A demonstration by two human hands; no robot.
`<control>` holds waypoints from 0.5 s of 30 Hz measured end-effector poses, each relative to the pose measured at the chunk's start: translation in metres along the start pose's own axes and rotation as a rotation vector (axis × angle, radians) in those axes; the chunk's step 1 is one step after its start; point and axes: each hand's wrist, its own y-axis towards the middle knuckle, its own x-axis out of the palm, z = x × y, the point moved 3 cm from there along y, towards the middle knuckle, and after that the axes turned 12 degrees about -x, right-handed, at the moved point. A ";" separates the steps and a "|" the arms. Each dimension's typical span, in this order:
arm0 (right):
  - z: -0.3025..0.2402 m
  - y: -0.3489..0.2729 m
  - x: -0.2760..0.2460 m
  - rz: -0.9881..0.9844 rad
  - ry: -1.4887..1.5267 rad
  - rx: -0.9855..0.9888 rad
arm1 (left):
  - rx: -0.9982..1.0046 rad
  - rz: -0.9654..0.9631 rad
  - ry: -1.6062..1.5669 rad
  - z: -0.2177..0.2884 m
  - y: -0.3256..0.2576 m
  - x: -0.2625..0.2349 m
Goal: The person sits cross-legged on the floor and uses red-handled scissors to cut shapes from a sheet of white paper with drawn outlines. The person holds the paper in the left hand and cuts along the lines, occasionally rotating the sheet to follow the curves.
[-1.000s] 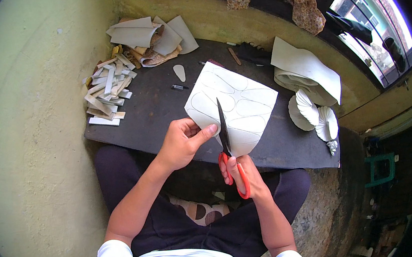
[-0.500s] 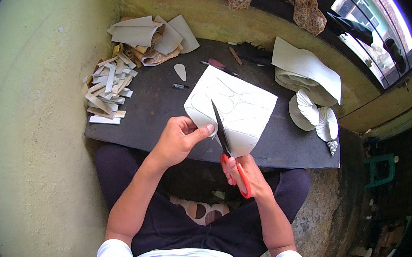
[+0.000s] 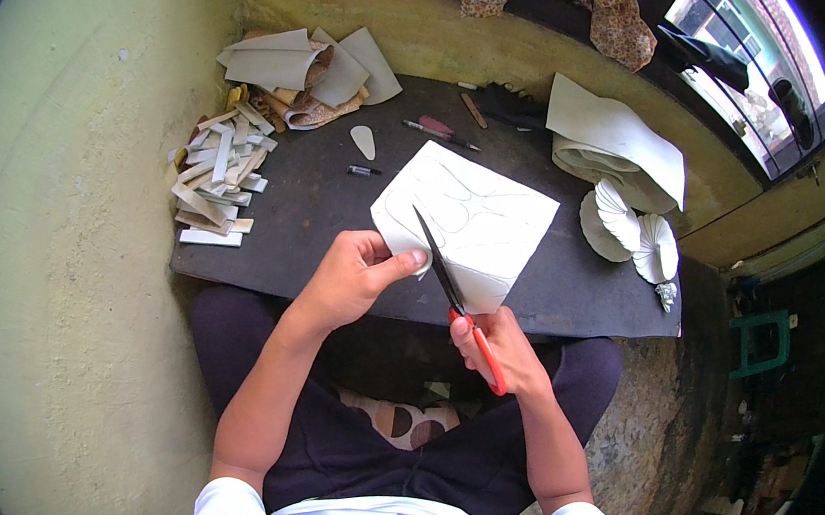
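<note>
My left hand (image 3: 354,279) pinches the left edge of a white sheet (image 3: 503,210) between thumb and fingers. Curved outlines are drawn on the sheet, which I hold above the near part of the dark table. In my right hand (image 3: 505,348) is a pair of scissors (image 3: 483,343) with red handles and dark blades. The blades point away from me and lie across the left part of the sheet, close to my left thumb. Whether the lower blade is under the sheet is hard to see.
On the dark table (image 3: 307,208) are a heap of pale strips (image 3: 218,177), folded sheets (image 3: 282,65), a teardrop-shaped white piece (image 3: 362,143), a pen (image 3: 442,135) and a small dark-capped piece (image 3: 363,170). At the right lie a rolled white sheet (image 3: 610,126) and fan-shaped white pieces (image 3: 655,247).
The scissors' tips have swung slightly left over the sheet, and the handles look closer together. The sheet has shifted a little, showing more of the pen behind it. Both hands keep their hold.
</note>
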 end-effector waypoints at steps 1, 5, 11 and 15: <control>-0.002 0.000 0.000 -0.001 -0.006 -0.004 | 0.005 -0.002 -0.009 -0.001 0.000 0.000; -0.009 -0.002 -0.003 0.012 -0.040 0.008 | 0.021 -0.004 0.000 -0.002 0.001 -0.001; -0.013 -0.001 -0.006 0.049 -0.089 -0.002 | 0.024 -0.001 0.027 -0.005 0.004 -0.006; 0.003 0.002 -0.007 0.049 -0.039 0.024 | 0.109 0.088 -0.013 -0.009 0.010 -0.003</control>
